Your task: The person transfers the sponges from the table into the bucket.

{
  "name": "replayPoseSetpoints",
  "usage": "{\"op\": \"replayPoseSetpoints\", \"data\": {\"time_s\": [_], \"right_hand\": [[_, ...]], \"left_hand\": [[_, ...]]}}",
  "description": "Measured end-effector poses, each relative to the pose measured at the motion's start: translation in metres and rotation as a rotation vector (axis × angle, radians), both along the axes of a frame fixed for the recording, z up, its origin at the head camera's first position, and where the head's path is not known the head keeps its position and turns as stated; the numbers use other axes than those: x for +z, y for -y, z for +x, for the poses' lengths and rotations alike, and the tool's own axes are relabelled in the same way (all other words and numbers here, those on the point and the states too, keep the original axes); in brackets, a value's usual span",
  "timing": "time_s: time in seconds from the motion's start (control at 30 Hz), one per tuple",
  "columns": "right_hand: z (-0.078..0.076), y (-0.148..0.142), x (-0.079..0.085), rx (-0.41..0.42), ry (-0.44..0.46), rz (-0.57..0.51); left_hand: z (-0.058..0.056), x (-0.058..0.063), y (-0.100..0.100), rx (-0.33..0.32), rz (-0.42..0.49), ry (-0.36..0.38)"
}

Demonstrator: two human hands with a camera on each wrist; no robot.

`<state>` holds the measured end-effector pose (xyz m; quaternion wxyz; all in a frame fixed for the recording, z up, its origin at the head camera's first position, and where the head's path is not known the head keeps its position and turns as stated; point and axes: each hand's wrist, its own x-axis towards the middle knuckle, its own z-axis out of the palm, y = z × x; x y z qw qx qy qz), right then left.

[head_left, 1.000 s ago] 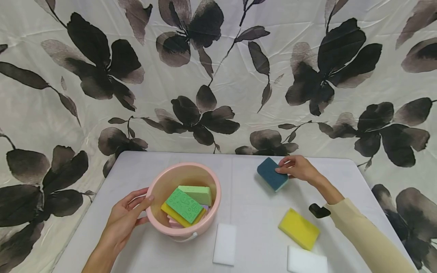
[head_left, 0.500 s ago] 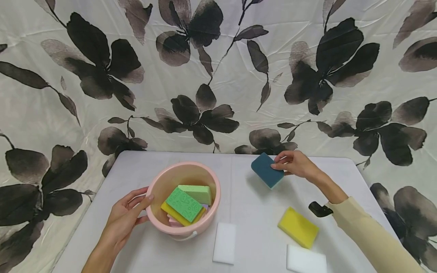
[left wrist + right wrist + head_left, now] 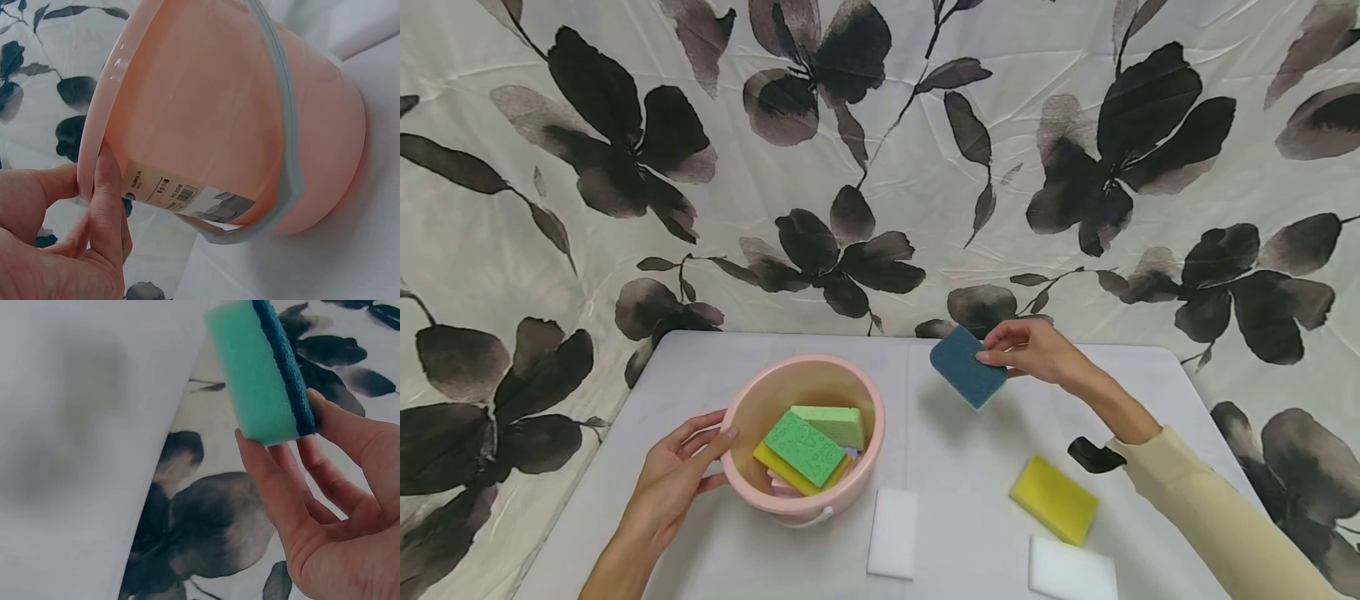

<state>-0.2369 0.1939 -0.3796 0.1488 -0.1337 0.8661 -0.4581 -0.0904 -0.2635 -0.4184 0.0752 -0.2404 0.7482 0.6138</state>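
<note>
My left hand (image 3: 672, 479) pinches the rim of a pink bucket (image 3: 867, 479) at its left side; the left wrist view shows thumb and fingers on either side of that rim. Inside the bucket lie a green patterned sponge (image 3: 805, 448), a light green sponge (image 3: 838, 427), a yellow one (image 3: 769, 460) under the patterned one, and pink and purple pieces partly hidden. My right hand (image 3: 1033, 354) pinches a scouring sponge (image 3: 262, 375) by one end, raised over the table's back part. Its dark blue scrubbing side (image 3: 966, 367) faces up, with a mint green foam body below.
On the white table (image 3: 955, 517) lie a narrow white sponge (image 3: 892, 533) right of the bucket, a yellow sponge (image 3: 1055, 500) and another white sponge (image 3: 1072, 568) at the front right. A grey-white handle (image 3: 290, 137) hangs down the bucket's side. Floral cloth (image 3: 880, 167) hangs behind.
My right hand has lifted the scouring sponge and carried it left, towards the bucket. The left hand and bucket have stayed in place.
</note>
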Motion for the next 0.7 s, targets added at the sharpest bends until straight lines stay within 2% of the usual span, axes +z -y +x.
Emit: {"op": "replayPoseSetpoints", "data": {"time_s": [0.7], "right_hand": [[0.005, 0.055, 0.037, 0.131, 0.0, -0.134]], "left_hand": [[-0.001, 0.002, -0.001, -0.003, -0.004, 0.007]]}}
